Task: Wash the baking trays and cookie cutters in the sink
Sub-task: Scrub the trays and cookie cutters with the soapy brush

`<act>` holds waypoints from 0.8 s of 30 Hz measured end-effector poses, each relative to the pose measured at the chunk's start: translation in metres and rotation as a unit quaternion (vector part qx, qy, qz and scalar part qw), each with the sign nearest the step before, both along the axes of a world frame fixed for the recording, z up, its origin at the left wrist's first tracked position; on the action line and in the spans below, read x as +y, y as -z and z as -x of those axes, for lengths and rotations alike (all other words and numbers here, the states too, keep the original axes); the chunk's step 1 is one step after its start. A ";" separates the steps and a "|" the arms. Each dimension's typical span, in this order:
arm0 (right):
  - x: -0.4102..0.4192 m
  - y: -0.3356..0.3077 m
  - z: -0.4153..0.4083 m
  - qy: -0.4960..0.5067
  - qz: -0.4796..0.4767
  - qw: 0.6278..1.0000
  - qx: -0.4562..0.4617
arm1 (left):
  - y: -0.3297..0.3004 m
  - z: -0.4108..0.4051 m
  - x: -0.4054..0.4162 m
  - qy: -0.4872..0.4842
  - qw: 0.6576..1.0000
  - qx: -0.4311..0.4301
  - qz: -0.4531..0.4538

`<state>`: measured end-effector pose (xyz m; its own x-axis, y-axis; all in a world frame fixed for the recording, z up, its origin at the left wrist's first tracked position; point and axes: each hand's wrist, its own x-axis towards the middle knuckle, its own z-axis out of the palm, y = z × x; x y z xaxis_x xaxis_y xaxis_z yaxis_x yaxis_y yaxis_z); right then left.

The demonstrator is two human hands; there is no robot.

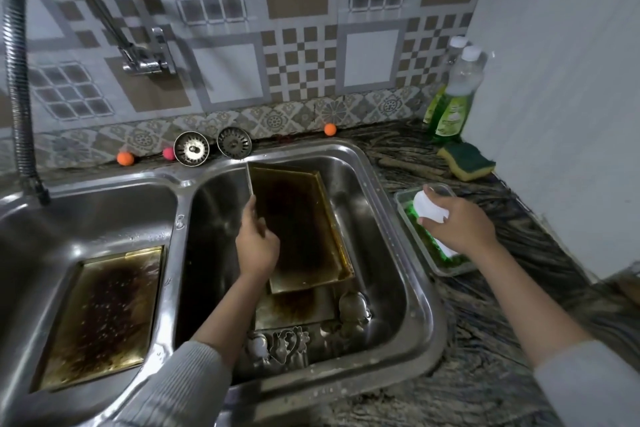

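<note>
Now left hand (257, 242) grips tilted baking tray (300, 225).

1. Dim indoor light overall, cool grey cast; brightest on the white side wall (561, 87) at right.
2. Glare streaks on the steel sink rim (420, 288) and soft sheen inside both basins; small hot spots on the chrome tap (145, 62).
3. Tap hose (20, 80) throws a soft shadow across the tiled wall (298, 45), so light comes from front/above.
4. Dark bottoms of the baking trays (301, 225) lose detail; cookie cutters (277, 347) murky, hard to read.
5. Strong wide-angle distortion: sink edges and hose bow near the frame edges, sleeves stretched at the bottom corners.
6. Slight softness/compression smear throughout, worst on the bench (485, 340) pattern and tile grids.
</note>
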<state>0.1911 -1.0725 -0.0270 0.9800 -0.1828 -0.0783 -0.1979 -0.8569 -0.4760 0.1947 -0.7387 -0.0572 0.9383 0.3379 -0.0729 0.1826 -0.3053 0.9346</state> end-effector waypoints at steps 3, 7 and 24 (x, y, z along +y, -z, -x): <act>-0.001 -0.001 -0.002 -0.010 0.016 1.000 0.008 | -0.003 0.001 -0.002 -0.014 1.000 -0.002 0.007; -0.003 -0.012 -0.001 0.004 0.003 1.000 0.006 | -0.007 0.001 -0.004 -0.015 0.999 -0.004 0.038; 0.179 -0.029 0.000 -0.064 -0.314 0.919 -0.232 | -0.050 0.032 -0.014 0.064 0.966 -0.232 -0.093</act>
<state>0.1907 -0.8940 0.0019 0.9451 -0.1259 0.3015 0.2332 -0.3865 -0.8923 0.1624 -0.7529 -0.0076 0.8902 0.1837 0.4170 -0.2942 -0.4673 0.8337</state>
